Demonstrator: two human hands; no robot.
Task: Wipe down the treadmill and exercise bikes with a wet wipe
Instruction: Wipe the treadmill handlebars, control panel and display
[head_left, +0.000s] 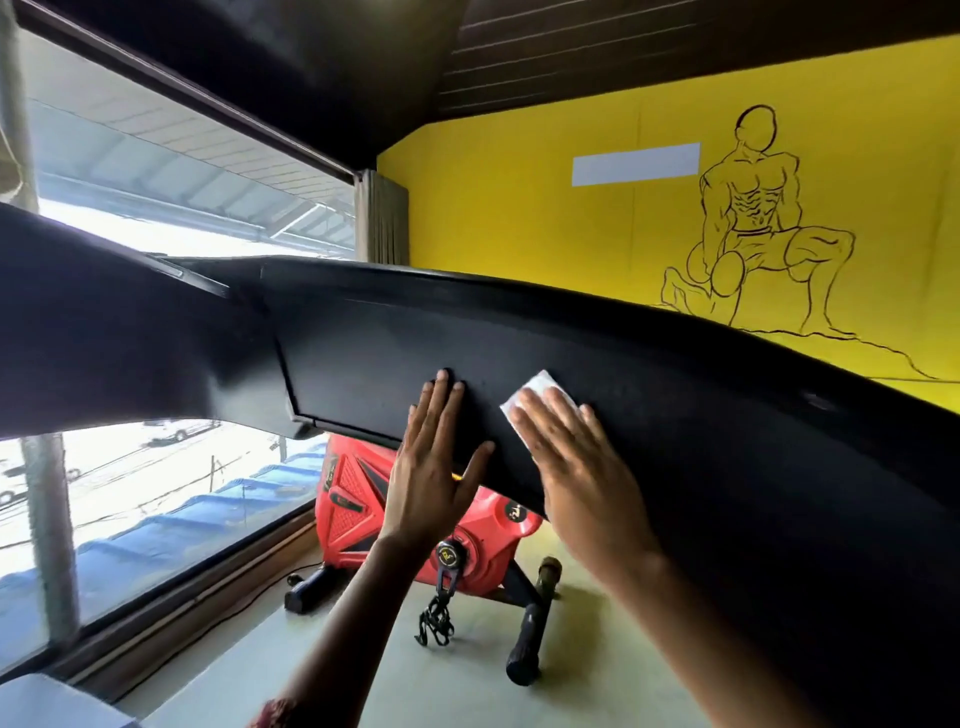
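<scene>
Beyond: window (156, 171), curtain (382, 218), yellow wall (519, 234), figure drawing (753, 223).

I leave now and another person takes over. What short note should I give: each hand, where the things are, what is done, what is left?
Left hand: open, flat on the black treadmill panel.
Right hand: open, presses the white wet wipe flat on the same panel.
Red exercise bike: on the floor behind the panel, no hand on it.
Done: how much of the panel is wiped, cannot tell.
Left: finish the panel, then the bike.
</scene>
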